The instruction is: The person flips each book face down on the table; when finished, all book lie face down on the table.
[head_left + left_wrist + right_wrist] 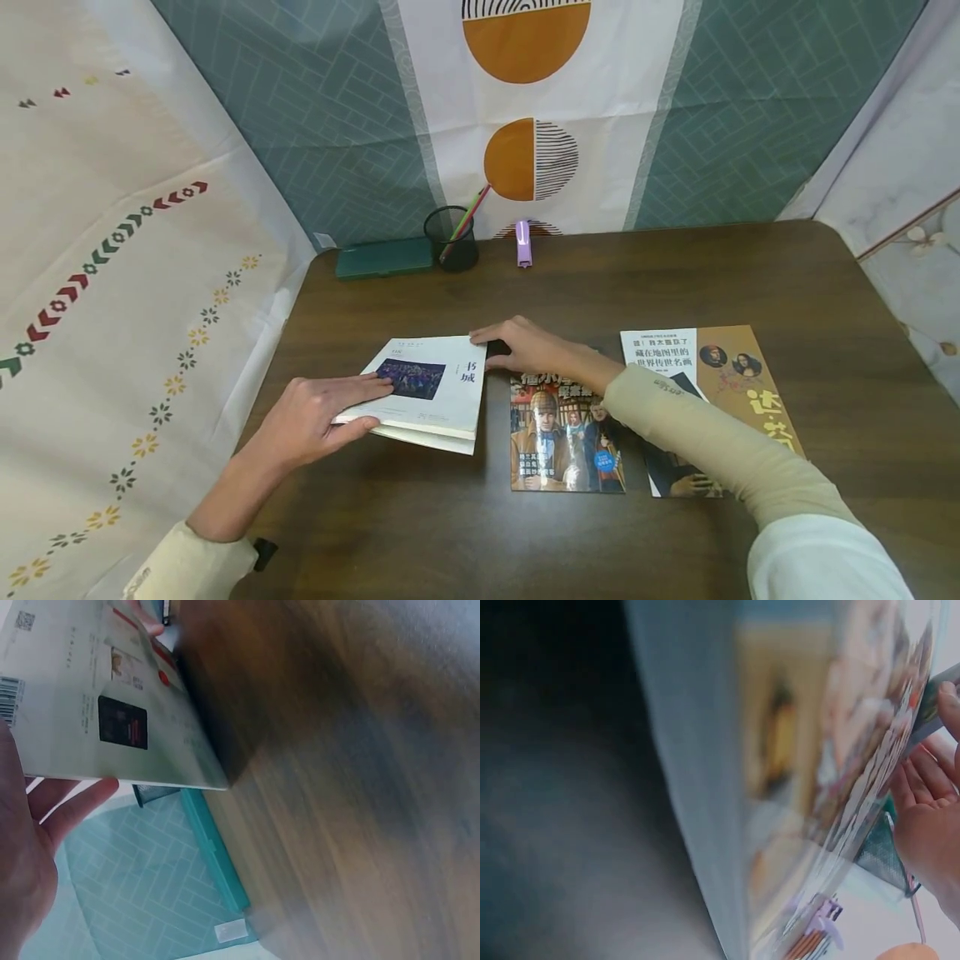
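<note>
A white book (pixel 420 392) with a dark picture on its cover is tilted above the table, its left side raised. My left hand (pixel 322 412) grips its left edge, fingers across the cover and thumb along the near edge. In the left wrist view the printed back cover (pixel 82 690) shows, with the left fingers (pixel 79 810) reaching past its edge. My right hand (pixel 528 346) pinches the book's far right corner. Under the right forearm lies a glossy illustrated book (pixel 555 442), partly covered; it fills much of the right wrist view, blurred.
Two overlapping books, one tan (pixel 738 367) and one white and dark (pixel 660 346), lie at the right, partly under the sleeve. Along the back edge stand a green case (pixel 384 258), a black mesh pen cup (pixel 457 254) with pencils, and a purple stapler (pixel 523 244).
</note>
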Motion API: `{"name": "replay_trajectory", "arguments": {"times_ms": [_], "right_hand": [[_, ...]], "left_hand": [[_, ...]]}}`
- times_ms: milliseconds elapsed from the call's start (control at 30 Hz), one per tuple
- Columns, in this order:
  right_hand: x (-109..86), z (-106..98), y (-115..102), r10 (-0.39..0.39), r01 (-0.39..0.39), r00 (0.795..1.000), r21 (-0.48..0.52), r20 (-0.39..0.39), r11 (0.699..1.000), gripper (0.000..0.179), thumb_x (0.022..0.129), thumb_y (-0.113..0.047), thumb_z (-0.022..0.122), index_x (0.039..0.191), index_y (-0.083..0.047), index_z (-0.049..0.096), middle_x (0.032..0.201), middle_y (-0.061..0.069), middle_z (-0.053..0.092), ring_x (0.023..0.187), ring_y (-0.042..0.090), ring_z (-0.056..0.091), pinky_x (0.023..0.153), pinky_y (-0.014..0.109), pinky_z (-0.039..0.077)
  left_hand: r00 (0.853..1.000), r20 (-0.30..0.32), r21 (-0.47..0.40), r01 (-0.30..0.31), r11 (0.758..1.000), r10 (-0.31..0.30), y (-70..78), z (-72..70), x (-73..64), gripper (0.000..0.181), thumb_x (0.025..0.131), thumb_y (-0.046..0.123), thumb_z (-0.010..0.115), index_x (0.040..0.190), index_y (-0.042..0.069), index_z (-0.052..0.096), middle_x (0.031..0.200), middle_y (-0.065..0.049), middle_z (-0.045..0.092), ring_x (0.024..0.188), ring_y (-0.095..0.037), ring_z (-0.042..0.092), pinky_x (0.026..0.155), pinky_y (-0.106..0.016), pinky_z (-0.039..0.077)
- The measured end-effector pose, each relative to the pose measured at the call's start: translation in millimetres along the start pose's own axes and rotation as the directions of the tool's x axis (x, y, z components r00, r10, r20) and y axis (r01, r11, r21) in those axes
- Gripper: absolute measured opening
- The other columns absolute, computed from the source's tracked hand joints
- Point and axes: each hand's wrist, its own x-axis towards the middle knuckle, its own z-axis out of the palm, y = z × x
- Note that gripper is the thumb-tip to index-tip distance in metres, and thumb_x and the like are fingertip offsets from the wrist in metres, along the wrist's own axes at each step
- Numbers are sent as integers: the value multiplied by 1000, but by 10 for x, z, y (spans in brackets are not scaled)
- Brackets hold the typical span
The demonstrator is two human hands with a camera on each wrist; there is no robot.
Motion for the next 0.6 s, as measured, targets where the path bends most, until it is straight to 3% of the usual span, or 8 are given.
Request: {"name": "replay_trajectory", "arguments": {"times_ms": [167,267,400,500,600], "right_hand": [[22,-4,38,-3,3,1000,27,15,1000,45,105,-20,71,146,-4,63,149,12,61,48,9,31,73,31,50],[34,-14,51,4,-5,1000,41,23,999,44,106,-21,70,147,-7,64,148,9,62,59,12,53,82,31,54],[29,-49,56,13,-14,1000,93,18,996,42,106,-20,69,146,-7,65,145,10,65,67,19,61,84,30,53],[18,-85,50,27,-28,1000,159,9,987,39,107,-20,67,144,-7,67,139,11,70,58,20,47,74,31,47],[16,-114,42,49,-47,999,189,-3,981,36,108,-22,66,141,-9,70,129,9,74,65,13,48,69,30,43]], "left_hand": [[999,-12,6,-29,1000,29,-40,-29,-7,74,101,74,49,118,11,83,111,-5,81,92,-26,80,65,-41,64],[998,-15,-3,-61,998,61,-67,-52,-8,77,96,77,50,117,11,83,109,-5,81,92,-25,80,65,-40,64],[997,-3,-23,-79,997,79,-102,-99,2,78,95,77,51,119,10,82,112,-4,80,93,-25,80,68,-42,64],[997,-7,-13,-75,997,75,-114,-145,18,78,96,76,48,123,10,81,113,-4,80,92,-24,80,69,-43,64],[996,-38,17,-77,997,78,-116,-185,45,74,101,71,47,124,10,80,111,-5,80,87,-24,80,66,-44,63]]}}
